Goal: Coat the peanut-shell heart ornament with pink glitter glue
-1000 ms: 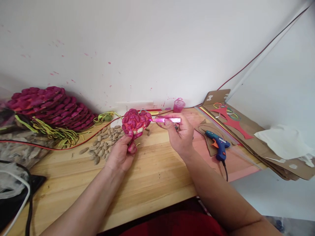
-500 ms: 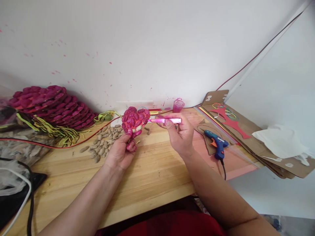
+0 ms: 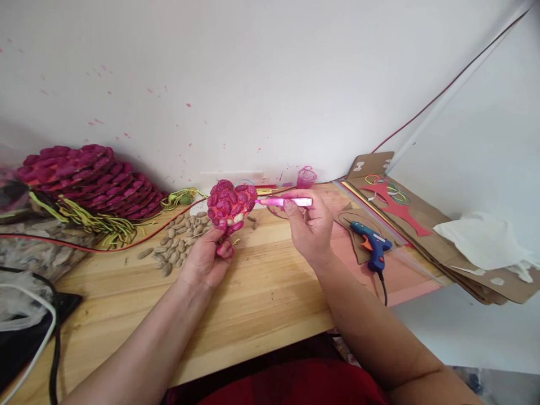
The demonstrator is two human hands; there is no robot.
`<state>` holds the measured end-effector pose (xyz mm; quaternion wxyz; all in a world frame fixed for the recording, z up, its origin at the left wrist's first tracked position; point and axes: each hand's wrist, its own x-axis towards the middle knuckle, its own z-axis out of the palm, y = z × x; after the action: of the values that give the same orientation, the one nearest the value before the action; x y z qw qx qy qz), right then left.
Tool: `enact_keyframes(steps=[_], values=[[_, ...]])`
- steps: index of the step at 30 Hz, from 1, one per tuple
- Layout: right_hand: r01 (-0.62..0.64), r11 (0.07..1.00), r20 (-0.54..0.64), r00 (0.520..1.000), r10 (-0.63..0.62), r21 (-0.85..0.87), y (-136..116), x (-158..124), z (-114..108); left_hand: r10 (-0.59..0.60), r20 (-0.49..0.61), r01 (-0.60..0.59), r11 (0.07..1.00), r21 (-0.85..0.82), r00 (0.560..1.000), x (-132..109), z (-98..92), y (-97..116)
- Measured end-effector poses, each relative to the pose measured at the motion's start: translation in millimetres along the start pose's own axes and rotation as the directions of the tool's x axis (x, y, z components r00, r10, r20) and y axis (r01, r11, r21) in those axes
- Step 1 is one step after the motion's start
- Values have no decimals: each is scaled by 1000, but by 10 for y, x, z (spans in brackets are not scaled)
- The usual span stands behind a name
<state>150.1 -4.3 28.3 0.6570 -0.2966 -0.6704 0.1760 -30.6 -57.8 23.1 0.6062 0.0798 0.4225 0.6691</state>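
Observation:
My left hand [image 3: 207,257] grips a heart-shaped piece [image 3: 231,203] covered with magenta-painted shells, holding it upright above the wooden table [image 3: 261,292]. One shell at its lower edge is still pale. My right hand [image 3: 310,228] pinches a pink-stained brush [image 3: 287,202] level, its tip touching the heart's right edge. A small cup of pink paint [image 3: 306,178] stands by the wall behind the brush. Loose unpainted shells [image 3: 179,244] lie on the table left of my left hand.
A stack of painted magenta hearts [image 3: 90,180] with yellow-green strings sits at the back left. A blue glue gun [image 3: 373,243] lies on pink paper to the right. Cardboard sheets [image 3: 426,225] with a red cut-out and white tissue fill the right side. Cables and a bag lie at the left.
The heart has dropped a little and tilted in my left hand. The brush stays at its right edge, shifted slightly.

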Motion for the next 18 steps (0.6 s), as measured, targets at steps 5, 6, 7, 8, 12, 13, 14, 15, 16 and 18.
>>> enact_keyframes(steps=[5,6,7,8,12,13,14,15,16,18], values=[[10,1000,-16,1000,-10,-23,16,-7,7,2,3,-2,1000,13,1000,3,5,-2],[11,1000,-15,1000,-11,-12,17,-9,8,-2,0,2,1000,11,1000,5,5,-2],[10,1000,-14,1000,-10,1,17,-11,10,-6,-5,6,1000,9,1000,9,5,-3],[8,1000,-11,1000,-8,12,18,-15,12,-8,-9,8,1000,6,1000,12,4,-5],[-14,1000,4,1000,14,5,26,-38,17,12,11,-12,1000,15,1000,26,-3,-12],[-18,1000,12,1000,18,-3,27,-46,17,21,13,-22,1000,21,1000,28,-5,-13],[-21,1000,23,1000,22,-9,28,-54,16,34,12,-34,999,25,999,30,-7,-13],[-22,1000,36,999,23,-12,27,-64,15,49,10,-49,998,28,999,30,-10,-12],[-19,1000,52,998,20,-13,25,-73,14,69,11,-69,997,29,998,31,-13,-11],[0,1000,78,997,1,-12,19,-88,13,112,30,-113,993,34,993,37,-22,-9]])
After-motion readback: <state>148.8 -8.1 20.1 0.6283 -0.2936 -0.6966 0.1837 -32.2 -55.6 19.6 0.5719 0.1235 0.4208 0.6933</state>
